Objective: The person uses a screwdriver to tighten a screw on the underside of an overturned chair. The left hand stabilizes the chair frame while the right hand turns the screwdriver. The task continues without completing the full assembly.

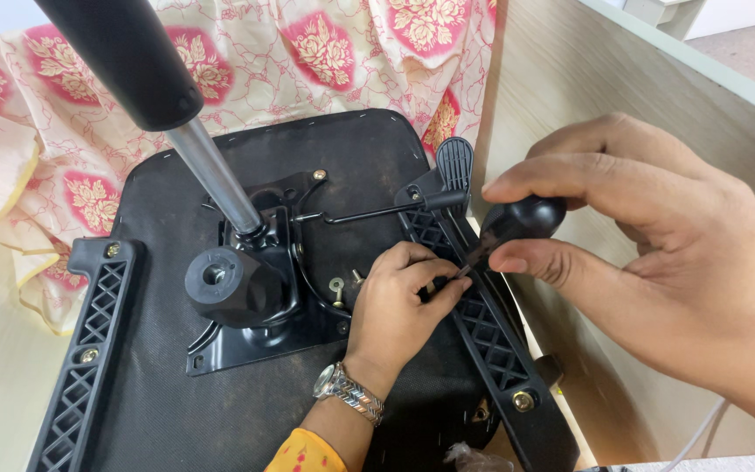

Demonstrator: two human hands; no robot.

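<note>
right grip: my right hand point(657, 262) pinches the black screwdriver handle point(524, 218) between thumb and forefinger, closed firm on it, other fingers curled behind.
tool tip: the shaft runs down-left to the right armrest bracket point(482, 323), tip meeting it just at my left fingertips.
left grip: my left hand point(399, 301) is closed in a pinch around the spot where the tip lands; I can't tell whether a screw sits under the fingers, it's hidden.
work piece: upturned chair seat point(176, 411), black underside facing me, lying on a floral cloth point(325, 52).
done: left armrest bracket point(85, 350) shows screws in at top and middle; the right bracket has one brass screw point(523, 400) seated near its lower end.
left: judging by this, the right bracket's middle fixing is in hand; loose screws point(342, 284) lie on the tilt plate point(255, 323).
pose: right hand comes in from the right, wrist bent, palm down; left forearm reaches up from below, wristwatch point(349, 391) on it.
around: gas lift column point(211, 170) rises toward the camera; wooden panel point(587, 70) stands to the right.
</note>
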